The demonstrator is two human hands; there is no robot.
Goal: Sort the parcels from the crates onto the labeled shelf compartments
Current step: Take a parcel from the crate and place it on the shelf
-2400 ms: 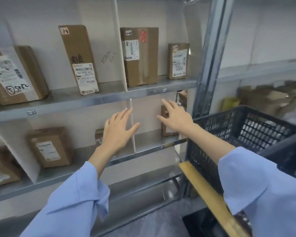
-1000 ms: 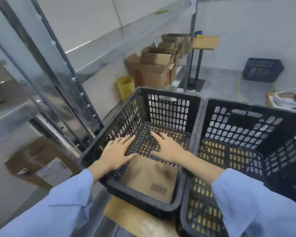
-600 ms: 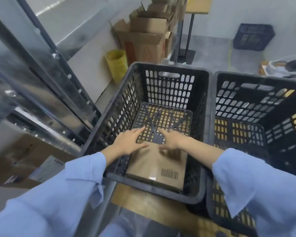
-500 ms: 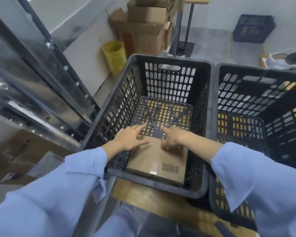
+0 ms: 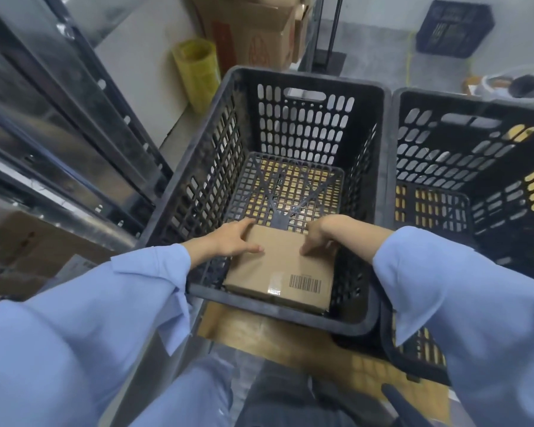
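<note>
A flat brown cardboard parcel (image 5: 285, 266) with a barcode label lies at the near end of the left black crate (image 5: 302, 84). My left hand (image 5: 232, 240) grips its far left corner, fingers over the far edge and thumb on top. My right hand (image 5: 322, 234) curls over its far right corner, thumb on the top face. The far half of the crate floor is bare mesh.
A second black crate (image 5: 475, 118) stands to the right on the same wooden board (image 5: 253, 334). The metal shelf upright (image 5: 84, 97) runs along the left, with a boxed parcel (image 5: 28, 251) beneath it. Cardboard boxes (image 5: 253, 29) and a yellow roll (image 5: 198, 72) stand beyond.
I turned from the shelf to the crate. Both hands went down into it and closed round the parcel's far corners; the parcel's far edge now looks slightly raised.
</note>
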